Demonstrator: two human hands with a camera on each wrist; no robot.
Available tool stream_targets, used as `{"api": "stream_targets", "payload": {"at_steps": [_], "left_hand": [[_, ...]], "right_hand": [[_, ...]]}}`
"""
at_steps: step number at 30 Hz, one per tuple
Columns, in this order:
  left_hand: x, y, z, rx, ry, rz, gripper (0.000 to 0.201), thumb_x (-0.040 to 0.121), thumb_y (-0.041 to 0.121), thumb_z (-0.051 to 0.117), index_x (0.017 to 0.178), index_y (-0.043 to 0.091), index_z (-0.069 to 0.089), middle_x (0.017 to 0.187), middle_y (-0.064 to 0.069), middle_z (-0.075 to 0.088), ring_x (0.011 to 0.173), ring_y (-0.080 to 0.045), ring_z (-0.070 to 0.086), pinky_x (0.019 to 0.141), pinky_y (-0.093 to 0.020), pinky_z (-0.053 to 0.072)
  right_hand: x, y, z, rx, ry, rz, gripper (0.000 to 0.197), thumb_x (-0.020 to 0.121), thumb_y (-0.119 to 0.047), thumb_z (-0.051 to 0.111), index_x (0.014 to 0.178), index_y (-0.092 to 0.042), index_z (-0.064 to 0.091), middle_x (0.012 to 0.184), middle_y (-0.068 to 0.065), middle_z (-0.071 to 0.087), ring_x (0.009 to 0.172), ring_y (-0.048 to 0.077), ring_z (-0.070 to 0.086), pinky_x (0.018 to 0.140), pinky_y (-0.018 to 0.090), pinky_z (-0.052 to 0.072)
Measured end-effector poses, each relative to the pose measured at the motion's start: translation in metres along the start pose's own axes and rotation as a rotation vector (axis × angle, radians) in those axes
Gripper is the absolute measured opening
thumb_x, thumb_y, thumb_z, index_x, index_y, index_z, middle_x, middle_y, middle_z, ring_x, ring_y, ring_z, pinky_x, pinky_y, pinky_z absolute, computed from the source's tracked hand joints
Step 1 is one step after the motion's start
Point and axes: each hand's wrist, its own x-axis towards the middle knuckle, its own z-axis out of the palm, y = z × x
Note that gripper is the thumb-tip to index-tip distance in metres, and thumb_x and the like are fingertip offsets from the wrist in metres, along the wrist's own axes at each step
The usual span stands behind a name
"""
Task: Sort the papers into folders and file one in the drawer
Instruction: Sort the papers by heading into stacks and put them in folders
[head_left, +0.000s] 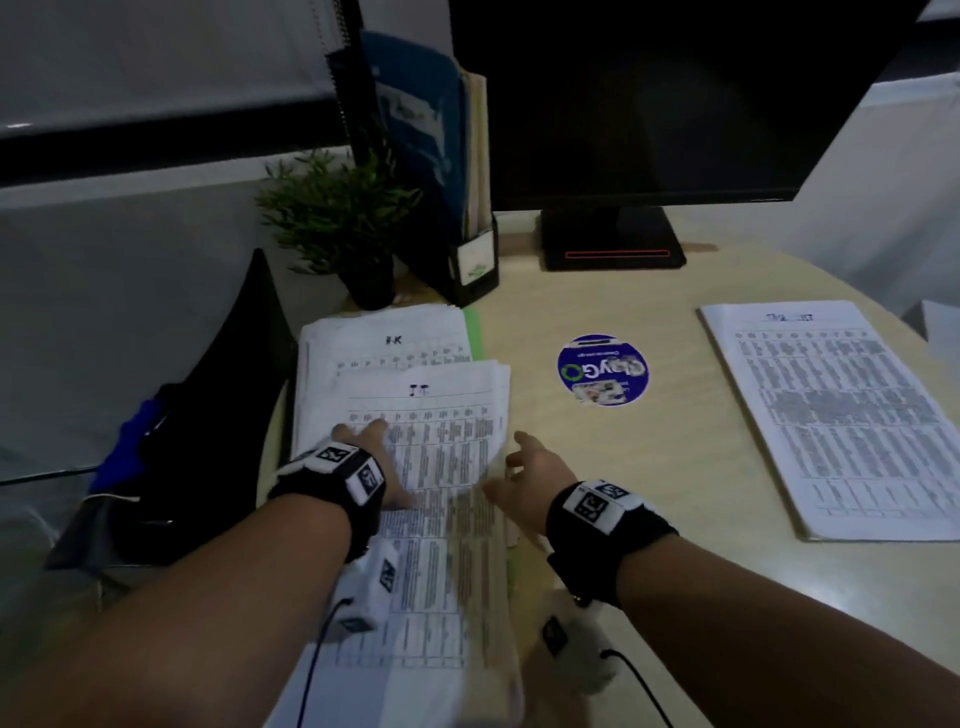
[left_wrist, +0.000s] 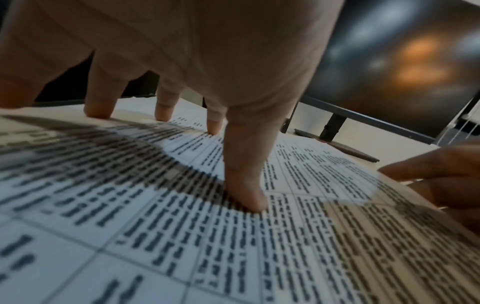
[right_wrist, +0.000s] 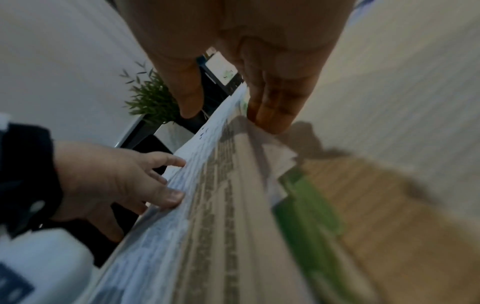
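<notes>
A pile of printed table sheets (head_left: 447, 545) lies at the desk's left, its top sheet headed "JT". Below it lie another sheet (head_left: 384, 338) headed "#K" and a green folder (head_left: 474, 327), whose edge (right_wrist: 306, 205) shows beneath the right side. My left hand (head_left: 371, 447) presses down on the pile with spread fingertips (left_wrist: 249, 201). My right hand (head_left: 530, 467) is at the pile's right edge. Its straight fingers (right_wrist: 272, 107) lie against the sheet edges, and the thumb is held apart above the paper. A second pile of sheets (head_left: 841, 415) lies at the right.
A round blue sticker (head_left: 602, 370) sits mid-desk. A dark monitor (head_left: 649, 104) on its stand is at the back. A small potted plant (head_left: 343, 223) and a black file holder (head_left: 467, 260) with folders stand behind the left pile. A black bag (head_left: 171, 457) lies left of the desk.
</notes>
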Motion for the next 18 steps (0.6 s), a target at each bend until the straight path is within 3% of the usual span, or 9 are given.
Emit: {"api": "stream_targets", "payload": {"at_steps": [5,7,9,11,13,16,18], "left_hand": [[0.007,-0.009,0.003,-0.074,0.008,0.025,0.111,0.048,0.066,0.078,0.140,0.038,0.022,0.136,-0.007,0.028,0.121,-0.037,0.045,0.093,-0.049,0.048],[0.010,-0.014,0.004,-0.099,0.010,0.032,0.112,0.041,0.069,0.078,0.136,0.040,0.025,0.133,-0.005,0.030,0.122,-0.038,0.042,0.093,-0.053,0.047],[0.012,-0.018,0.006,-0.114,0.037,0.042,0.110,0.037,0.070,0.078,0.132,0.040,0.030,0.129,-0.003,0.032,0.120,-0.038,0.042,0.093,-0.053,0.046],[0.014,-0.018,0.008,-0.134,0.054,0.048,0.106,0.037,0.069,0.080,0.128,0.039,0.035,0.127,-0.002,0.033,0.119,-0.037,0.041,0.094,-0.051,0.045],[0.015,-0.019,0.009,-0.143,0.052,0.041,0.104,0.038,0.067,0.082,0.127,0.039,0.035,0.127,-0.002,0.032,0.120,-0.038,0.038,0.096,-0.051,0.044],[0.018,-0.020,0.009,-0.123,0.057,0.042,0.107,0.035,0.071,0.080,0.127,0.041,0.033,0.126,-0.002,0.032,0.119,-0.038,0.039,0.094,-0.052,0.045],[0.021,-0.021,0.009,-0.116,0.048,0.050,0.112,0.033,0.072,0.079,0.130,0.043,0.029,0.127,-0.002,0.031,0.120,-0.039,0.040,0.093,-0.051,0.047]], "right_hand": [[0.019,-0.012,0.007,0.066,0.130,0.028,0.061,0.086,-0.028,0.066,0.140,-0.016,0.039,0.124,0.009,0.058,0.108,0.026,0.057,0.085,0.029,0.045],[0.016,-0.017,0.008,-0.079,0.169,-0.078,0.050,0.086,-0.023,0.064,0.133,-0.022,0.047,0.116,0.004,0.055,0.103,0.022,0.055,0.084,0.027,0.045],[0.009,-0.023,0.014,-0.245,0.216,-0.252,0.045,0.085,-0.018,0.062,0.128,-0.029,0.053,0.126,0.001,0.048,0.113,0.020,0.048,0.096,0.029,0.043],[0.002,-0.028,0.028,-0.369,0.173,-0.447,0.043,0.086,-0.009,0.055,0.124,-0.029,0.056,0.133,0.001,0.043,0.119,0.021,0.046,0.099,0.031,0.043],[-0.002,-0.031,0.043,-0.427,0.106,-0.539,0.050,0.082,0.000,0.049,0.126,-0.025,0.054,0.136,0.001,0.042,0.119,0.023,0.048,0.097,0.030,0.044],[0.000,-0.033,0.044,-0.180,0.159,-0.315,0.048,0.084,0.000,0.049,0.126,-0.022,0.040,0.125,0.001,0.056,0.107,0.023,0.057,0.086,0.031,0.048],[0.007,-0.033,0.036,-0.155,0.223,-0.187,0.038,0.087,-0.010,0.053,0.123,-0.018,0.042,0.116,0.005,0.060,0.099,0.023,0.059,0.078,0.029,0.048]]}}
